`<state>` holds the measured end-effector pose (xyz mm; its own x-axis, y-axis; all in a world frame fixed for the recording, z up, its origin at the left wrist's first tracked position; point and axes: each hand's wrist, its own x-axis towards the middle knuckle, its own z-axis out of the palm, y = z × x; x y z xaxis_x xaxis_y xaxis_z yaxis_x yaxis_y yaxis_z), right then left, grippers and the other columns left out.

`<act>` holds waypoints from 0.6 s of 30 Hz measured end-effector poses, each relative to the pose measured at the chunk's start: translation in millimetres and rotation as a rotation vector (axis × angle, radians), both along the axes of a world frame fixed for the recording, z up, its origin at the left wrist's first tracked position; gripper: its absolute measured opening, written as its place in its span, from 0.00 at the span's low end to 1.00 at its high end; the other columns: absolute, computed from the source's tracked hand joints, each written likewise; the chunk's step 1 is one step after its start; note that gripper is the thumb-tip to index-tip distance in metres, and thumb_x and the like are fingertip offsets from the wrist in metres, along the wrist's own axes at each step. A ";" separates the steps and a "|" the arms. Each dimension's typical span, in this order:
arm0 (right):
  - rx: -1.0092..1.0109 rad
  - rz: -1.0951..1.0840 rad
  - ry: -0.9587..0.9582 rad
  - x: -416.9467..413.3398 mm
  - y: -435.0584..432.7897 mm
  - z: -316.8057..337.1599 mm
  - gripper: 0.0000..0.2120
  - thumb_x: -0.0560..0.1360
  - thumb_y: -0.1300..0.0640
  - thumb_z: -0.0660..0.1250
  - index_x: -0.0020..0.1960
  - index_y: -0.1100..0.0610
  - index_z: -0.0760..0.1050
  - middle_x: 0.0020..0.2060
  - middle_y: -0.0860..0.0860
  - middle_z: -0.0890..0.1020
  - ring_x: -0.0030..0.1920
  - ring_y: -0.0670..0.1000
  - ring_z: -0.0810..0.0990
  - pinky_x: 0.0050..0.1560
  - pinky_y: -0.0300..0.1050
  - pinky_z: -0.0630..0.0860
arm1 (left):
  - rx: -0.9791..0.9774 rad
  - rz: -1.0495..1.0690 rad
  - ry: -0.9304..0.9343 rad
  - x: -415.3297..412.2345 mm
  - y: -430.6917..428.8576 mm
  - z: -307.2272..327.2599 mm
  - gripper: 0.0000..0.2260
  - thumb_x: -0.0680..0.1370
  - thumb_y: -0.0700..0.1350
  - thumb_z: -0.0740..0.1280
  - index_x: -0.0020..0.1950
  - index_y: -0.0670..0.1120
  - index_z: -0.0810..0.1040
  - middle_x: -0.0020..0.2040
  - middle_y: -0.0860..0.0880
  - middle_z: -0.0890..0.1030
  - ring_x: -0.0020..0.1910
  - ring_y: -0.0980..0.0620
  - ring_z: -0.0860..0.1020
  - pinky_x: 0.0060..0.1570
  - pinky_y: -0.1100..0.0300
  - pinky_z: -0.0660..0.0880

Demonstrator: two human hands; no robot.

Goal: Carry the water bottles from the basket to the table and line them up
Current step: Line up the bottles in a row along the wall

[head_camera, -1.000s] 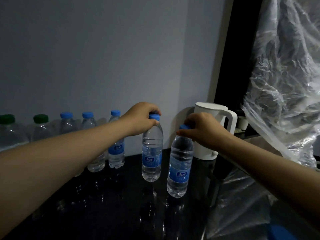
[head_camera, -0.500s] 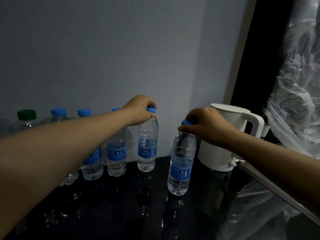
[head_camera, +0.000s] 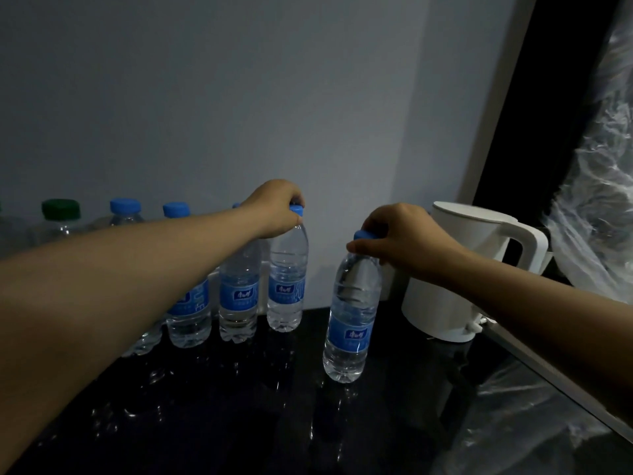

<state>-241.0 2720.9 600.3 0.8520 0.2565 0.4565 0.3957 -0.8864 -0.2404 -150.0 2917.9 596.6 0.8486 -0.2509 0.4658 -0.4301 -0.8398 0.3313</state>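
Clear water bottles (head_camera: 349,323): blue caps, blue labels. Far-left bottle (head_camera: 61,222): green cap. Electric kettle (head_camera: 442,303): white. Table (head_camera: 239,423): glossy black. Wall (head_camera: 239,97): grey.

A plain grey wall (head_camera: 239,97) fills the far side. At far right a white kettle (head_camera: 455,269) stands upright on its base, handle turned right. Behind it rise a pale strip (head_camera: 493,108) and a black vertical band (head_camera: 534,114). Crumpled clear plastic sheeting (head_camera: 596,207) hangs at the right edge; more clear film (head_camera: 513,416) lies near right.
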 end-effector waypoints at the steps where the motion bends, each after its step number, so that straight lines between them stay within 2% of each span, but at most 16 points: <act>1: 0.001 0.003 0.005 1.4 0.9 1.2 0.15 0.73 0.49 0.70 0.51 0.60 0.78 0.41 0.52 0.80 0.37 0.44 0.77 0.40 0.37 0.76 | 0.007 -0.002 0.004 -1.0 0.1 -0.1 0.11 0.73 0.38 0.68 0.56 0.40 0.81 0.54 0.42 0.81 0.52 0.45 0.79 0.54 0.52 0.76; 3: 0.009 0.003 0.008 4.2 2.5 3.7 0.14 0.73 0.49 0.70 0.50 0.60 0.78 0.41 0.52 0.80 0.36 0.44 0.77 0.37 0.35 0.75 | 0.025 -0.011 0.011 -2.2 0.1 -0.9 0.11 0.73 0.38 0.68 0.55 0.40 0.81 0.53 0.41 0.82 0.52 0.44 0.79 0.54 0.51 0.77; 7: 0.037 0.000 -0.009 11.4 7.3 6.0 0.15 0.72 0.49 0.71 0.49 0.60 0.79 0.39 0.52 0.81 0.35 0.46 0.78 0.38 0.38 0.76 | 0.013 -0.002 0.021 -3.2 4.5 -3.0 0.11 0.73 0.38 0.68 0.56 0.40 0.81 0.53 0.41 0.82 0.52 0.43 0.79 0.56 0.49 0.76; 11: 0.050 -0.011 0.007 20.6 10.7 6.1 0.13 0.73 0.49 0.70 0.48 0.60 0.78 0.36 0.48 0.78 0.35 0.44 0.77 0.35 0.34 0.73 | -0.021 0.004 0.015 -3.4 3.9 -6.3 0.12 0.74 0.40 0.69 0.58 0.41 0.79 0.56 0.43 0.81 0.54 0.45 0.78 0.57 0.51 0.76; 15: 0.044 -0.026 0.004 31.3 15.3 7.0 0.13 0.73 0.50 0.70 0.48 0.60 0.78 0.37 0.50 0.78 0.38 0.47 0.79 0.41 0.40 0.77 | -0.042 0.024 0.014 -1.4 3.8 -8.0 0.11 0.75 0.40 0.68 0.57 0.42 0.79 0.56 0.43 0.80 0.54 0.45 0.78 0.55 0.53 0.75; 18: 0.043 -0.043 0.009 41.8 17.6 8.5 0.13 0.73 0.50 0.70 0.47 0.60 0.78 0.35 0.48 0.77 0.37 0.47 0.78 0.39 0.38 0.75 | -0.034 0.039 0.015 -1.8 2.7 -7.7 0.12 0.75 0.39 0.67 0.58 0.41 0.79 0.57 0.42 0.80 0.54 0.44 0.78 0.55 0.53 0.74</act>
